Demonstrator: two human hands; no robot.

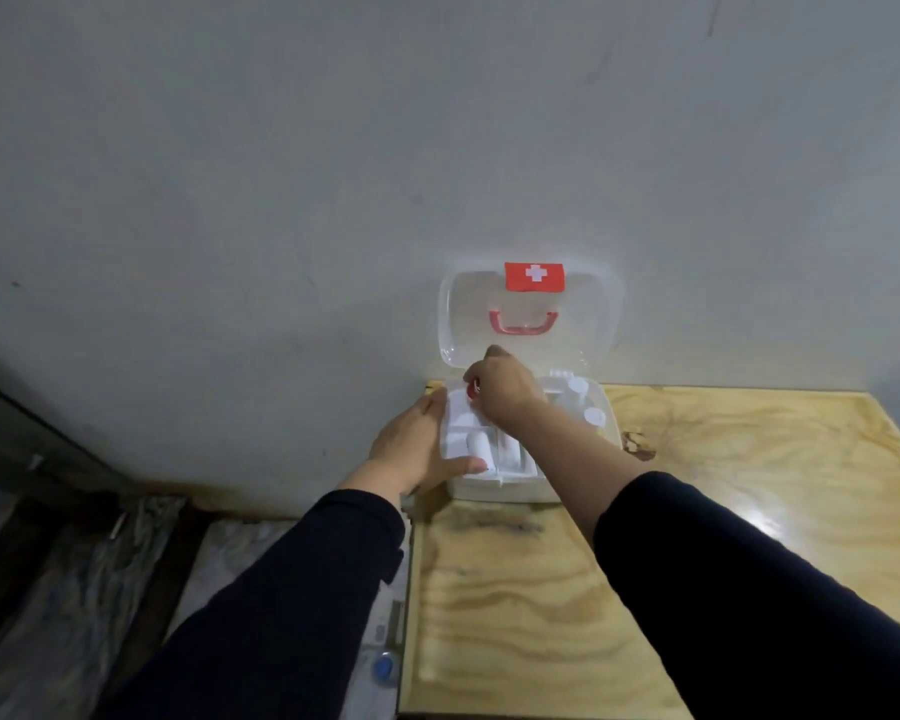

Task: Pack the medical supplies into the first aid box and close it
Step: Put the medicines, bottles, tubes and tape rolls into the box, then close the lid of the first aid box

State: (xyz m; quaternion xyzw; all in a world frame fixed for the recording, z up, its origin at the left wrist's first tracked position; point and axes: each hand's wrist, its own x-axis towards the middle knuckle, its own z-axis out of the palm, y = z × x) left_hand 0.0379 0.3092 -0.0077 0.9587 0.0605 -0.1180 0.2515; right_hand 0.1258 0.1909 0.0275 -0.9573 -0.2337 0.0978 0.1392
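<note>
The first aid box [510,488] sits at the far left corner of the wooden table [697,511], against the wall, its clear lid [531,314] raised upright. The left hand [417,444] lies flat against the box's left side, fingers straight and together. The right hand [505,387] reaches over the tray, fingers closed on a small red item [472,391]. White bottles [585,402] stand in the right compartment; bandage rolls [476,441] lie in front.

first aid box [510,483]: white plastic, on table's far left corner against wall, open. clear lid [528,317] upright, leaning on wall; red label with white cross at top, red handle below. white bandage rolls [476,443] lie in front compartments. small clear bottles [593,415] with white caps upright at right side. small red item [472,391] at back left, too blurred to identify.
</note>
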